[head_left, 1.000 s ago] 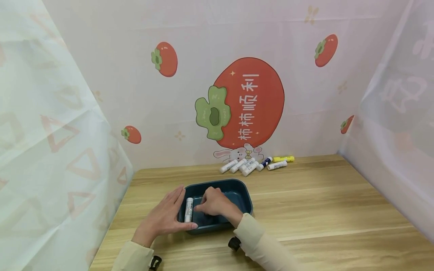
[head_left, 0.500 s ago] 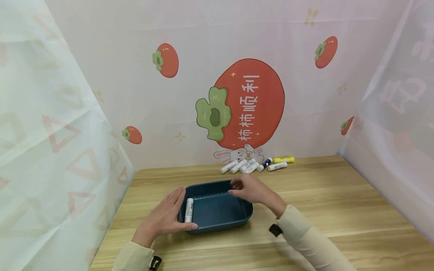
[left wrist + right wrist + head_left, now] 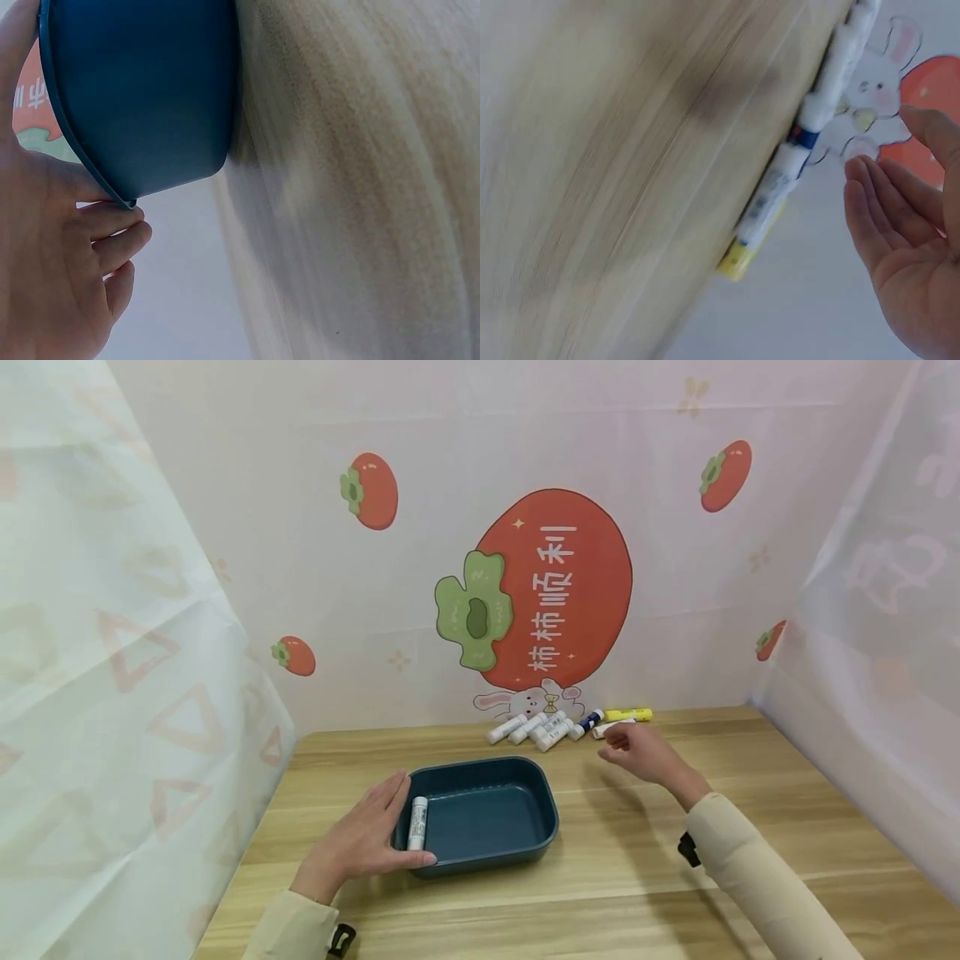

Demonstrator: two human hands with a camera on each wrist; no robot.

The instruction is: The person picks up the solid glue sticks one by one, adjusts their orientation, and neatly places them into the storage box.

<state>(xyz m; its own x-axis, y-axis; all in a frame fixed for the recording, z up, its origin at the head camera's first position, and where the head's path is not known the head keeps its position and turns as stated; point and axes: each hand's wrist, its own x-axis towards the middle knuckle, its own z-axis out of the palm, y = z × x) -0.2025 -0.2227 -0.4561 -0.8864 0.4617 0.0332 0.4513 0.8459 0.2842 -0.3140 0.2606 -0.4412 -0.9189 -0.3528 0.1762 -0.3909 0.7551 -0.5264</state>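
At eight o'clock on the tray [image 3: 483, 827]: left hand [image 3: 367, 835], fingers extended, touching it. Inside, nine o'clock: one white tube [image 3: 417, 824]. Beyond, two o'clock: right hand [image 3: 647, 754], fingers loose, unladen, near a yellow tube [image 3: 637, 713].

Tray [image 3: 487, 822] on table [image 3: 465, 914], one tube [image 3: 417, 825] inside at left, other tubes [image 3: 555, 736] behind, before the wall [image 3: 405, 585].

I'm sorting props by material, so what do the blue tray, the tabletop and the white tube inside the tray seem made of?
Blue tray: probably plastic, satin, with smooth rounded corners. Tabletop: wood or wood-look laminate, faintly shiny, showing streaky grain. White tube: likely smooth plastic, an even printed cylinder.
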